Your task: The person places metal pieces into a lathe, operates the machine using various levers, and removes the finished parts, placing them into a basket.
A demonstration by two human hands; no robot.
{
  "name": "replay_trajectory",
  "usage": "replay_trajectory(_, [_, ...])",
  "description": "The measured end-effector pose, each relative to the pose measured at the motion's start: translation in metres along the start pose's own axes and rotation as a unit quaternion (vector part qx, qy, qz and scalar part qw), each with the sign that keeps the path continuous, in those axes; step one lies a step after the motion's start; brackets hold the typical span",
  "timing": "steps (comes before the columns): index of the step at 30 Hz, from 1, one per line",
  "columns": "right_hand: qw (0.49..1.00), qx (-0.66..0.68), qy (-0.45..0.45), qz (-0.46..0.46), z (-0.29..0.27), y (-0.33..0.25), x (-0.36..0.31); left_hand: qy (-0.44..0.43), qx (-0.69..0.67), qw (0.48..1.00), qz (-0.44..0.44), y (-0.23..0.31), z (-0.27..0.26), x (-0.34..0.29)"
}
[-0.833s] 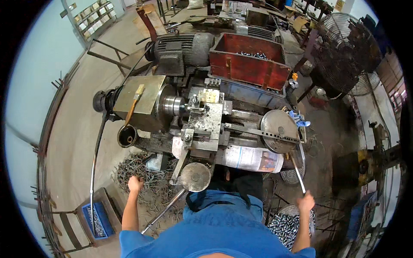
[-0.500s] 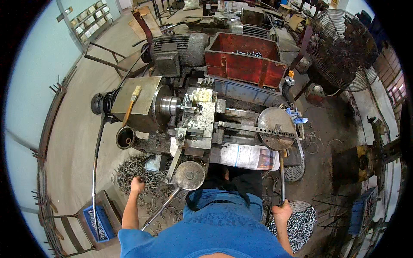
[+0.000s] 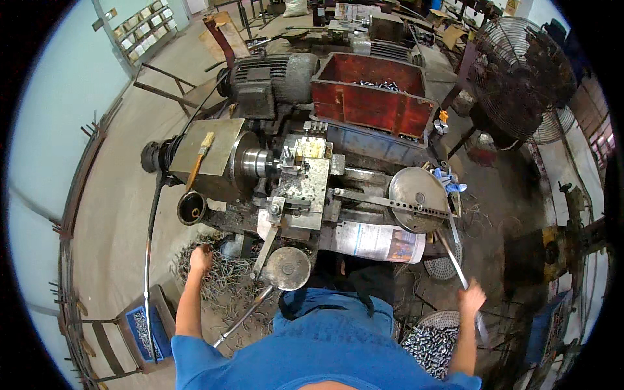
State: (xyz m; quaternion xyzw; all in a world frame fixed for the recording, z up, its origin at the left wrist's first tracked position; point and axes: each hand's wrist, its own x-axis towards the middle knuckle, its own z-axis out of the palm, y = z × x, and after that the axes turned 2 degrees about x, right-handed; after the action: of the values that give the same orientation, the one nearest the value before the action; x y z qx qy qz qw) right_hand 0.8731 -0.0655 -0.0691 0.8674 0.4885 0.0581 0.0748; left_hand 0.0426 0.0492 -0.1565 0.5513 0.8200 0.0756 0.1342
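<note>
My right hand (image 3: 472, 297) is wrapped round a long metal lever (image 3: 453, 260), which slants down to the right from the round metal disc (image 3: 416, 195) of a lathe. My left hand (image 3: 201, 259) has its fingers curled together above a heap of curly metal shavings (image 3: 224, 276). Whatever those fingers hold, if anything, is too small to make out. In the middle of the lathe stands its tool slide (image 3: 302, 185), with the chuck (image 3: 253, 161) to its left. A second lever with a round plate (image 3: 287, 268) hangs nearest my body.
Beside my right forearm stands a basket of small metal parts (image 3: 429, 348). A blue bin (image 3: 140, 318) of parts is at lower left. Behind the lathe are a red crate (image 3: 364, 104) and a motor (image 3: 260, 78); a large fan (image 3: 520, 84) stands at right. A brush (image 3: 198, 162) lies on the headstock.
My right hand has swung the lever outward to the right and slightly up. My left hand has moved slightly up and left over the shavings.
</note>
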Motion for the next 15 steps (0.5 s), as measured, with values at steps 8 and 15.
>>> replay_trajectory(8, [0.979, 0.075, 0.186, -0.04, -0.046, -0.038, 0.072, -0.013, 0.194, 0.977, 0.084, 0.057, 0.036, 0.031])
replay_trajectory(15, [0.943, 0.237, 0.187, -0.14, -0.099, -0.109, 0.045, 0.075, 0.084, 0.994, 0.003, 0.049, 0.096, 0.016])
